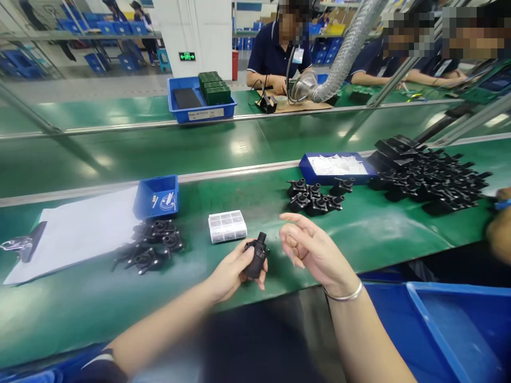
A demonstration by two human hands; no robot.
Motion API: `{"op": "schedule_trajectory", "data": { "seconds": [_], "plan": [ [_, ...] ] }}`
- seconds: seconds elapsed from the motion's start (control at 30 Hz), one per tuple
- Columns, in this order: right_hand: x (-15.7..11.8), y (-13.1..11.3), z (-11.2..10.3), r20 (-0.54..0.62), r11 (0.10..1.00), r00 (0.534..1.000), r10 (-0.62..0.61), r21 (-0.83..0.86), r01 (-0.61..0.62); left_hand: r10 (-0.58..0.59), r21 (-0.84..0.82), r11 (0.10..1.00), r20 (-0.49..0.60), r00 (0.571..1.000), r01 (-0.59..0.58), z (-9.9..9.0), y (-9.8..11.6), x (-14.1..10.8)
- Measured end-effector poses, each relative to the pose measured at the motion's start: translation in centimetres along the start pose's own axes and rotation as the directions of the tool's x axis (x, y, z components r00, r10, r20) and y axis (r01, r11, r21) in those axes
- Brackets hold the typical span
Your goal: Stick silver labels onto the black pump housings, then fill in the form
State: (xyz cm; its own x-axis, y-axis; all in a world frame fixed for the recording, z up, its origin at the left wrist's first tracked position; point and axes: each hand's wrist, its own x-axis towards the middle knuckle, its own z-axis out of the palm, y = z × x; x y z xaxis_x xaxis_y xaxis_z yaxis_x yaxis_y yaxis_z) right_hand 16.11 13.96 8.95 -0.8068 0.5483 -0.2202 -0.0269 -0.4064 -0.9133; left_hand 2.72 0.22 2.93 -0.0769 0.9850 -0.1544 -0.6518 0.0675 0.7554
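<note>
A black plastic part (256, 256) with a short upright stub on top is gripped in my left hand (235, 268), above the front edge of the green table. To its right, my right hand (305, 244) is raised apart from the part, its fingers partly curled with gaps between them; nothing shows in it. Just behind my left hand lies a stack of white label sheets (227, 226). A small group of black parts (317, 198) stands behind my right hand. More black parts (154, 242) lie to the left of the labels.
A small blue bin (156, 197) sits on white sheets (88, 234) with a clipboard clip at left. At back right are a blue tray of white pieces (337, 165) and many black parts (435, 175). Blue crates (459, 319) stand lower right. People work across the table; another person's hand shows far right.
</note>
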Motion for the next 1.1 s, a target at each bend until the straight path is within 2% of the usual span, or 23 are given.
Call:
{"op": "schedule_trajectory", "data": {
  "seconds": [0.07,0.13,0.3,0.63,1.1],
  "plan": [
    [-0.6,1.0,-0.2,-0.028,0.999,1.0,0.005,0.047,-0.004,-0.007,-0.067,0.998,-0.069,0.998,0.003,-0.2,-0.3,-0.3],
    [-1.1,2.0,-0.1,-0.001,0.997,0.999,0.044,0.059,-0.044,-0.007,-0.106,0.994,-0.09,0.996,-0.003,-0.4,-0.4,-0.4],
    [-1.5,4.0,0.8,0.006,0.996,0.999,0.034,0.079,-0.035,0.006,-0.048,0.999,-0.09,0.996,-0.011,-0.7,-0.3,-0.4],
    [-1.1,5.0,2.1,-0.025,0.994,0.999,0.034,0.105,-0.031,0.073,0.021,0.997,-0.092,0.993,-0.072,-1.2,-0.9,-0.4],
    [-0.9,5.5,2.4,-0.021,0.995,0.999,0.039,0.092,-0.037,0.058,0.042,0.998,-0.116,0.991,-0.054,-1.2,-1.2,-0.5]
  ]
}}
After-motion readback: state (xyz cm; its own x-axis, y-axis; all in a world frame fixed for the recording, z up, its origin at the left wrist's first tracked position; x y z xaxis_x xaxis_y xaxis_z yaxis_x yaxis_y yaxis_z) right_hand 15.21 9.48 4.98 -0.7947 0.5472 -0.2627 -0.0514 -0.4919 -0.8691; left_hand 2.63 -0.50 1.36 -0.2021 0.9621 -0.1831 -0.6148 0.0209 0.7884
